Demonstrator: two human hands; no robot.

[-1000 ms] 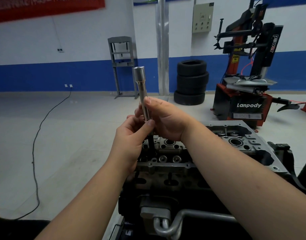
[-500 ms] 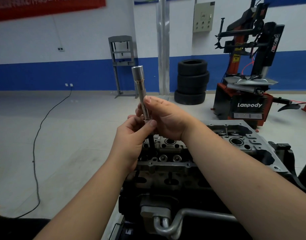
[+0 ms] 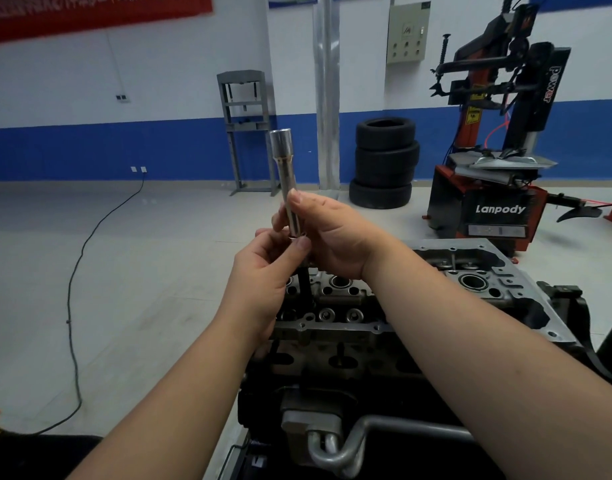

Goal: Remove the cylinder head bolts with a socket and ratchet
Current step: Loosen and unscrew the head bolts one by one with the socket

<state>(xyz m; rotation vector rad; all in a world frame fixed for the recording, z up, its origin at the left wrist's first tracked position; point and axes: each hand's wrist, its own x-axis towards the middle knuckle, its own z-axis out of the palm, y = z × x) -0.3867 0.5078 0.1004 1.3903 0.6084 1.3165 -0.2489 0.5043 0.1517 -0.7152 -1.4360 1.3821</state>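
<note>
Up in the middle of the head view, we held a long chrome socket [image 3: 286, 181] upright, its wider end at the top and its lower end buried between our two hands. Our right hand [image 3: 335, 237] was curled round the lower part of the socket, thumb pressed along the shaft. Our left hand [image 3: 263, 271] came up from the lower left, its thumb and fingers pinching at the very base of the socket, where a dark bolt shank [image 3: 304, 285] hung down from our grip. The two hands were close together and touching around the tool. We could not tell whether the bolt sat inside the socket or just under it.

Below the hands, from centre toward the right of the frame, lay the cylinder head [image 3: 367, 306] on the engine, its round bores and bolt bosses showing. A ribbed metal hose [image 3: 335, 448] curved across the bottom centre.

Farther back, a stack of tyres [image 3: 384, 164] stood at upper centre-right beside a silver pillar [image 3: 327, 98]. A red and black tyre changer [image 3: 495, 209] marked Lanpody filled the upper right. A grey press frame [image 3: 247, 129] stood against the blue-and-white wall, and a black cable [image 3: 76, 271] snaked over the floor on the left.
</note>
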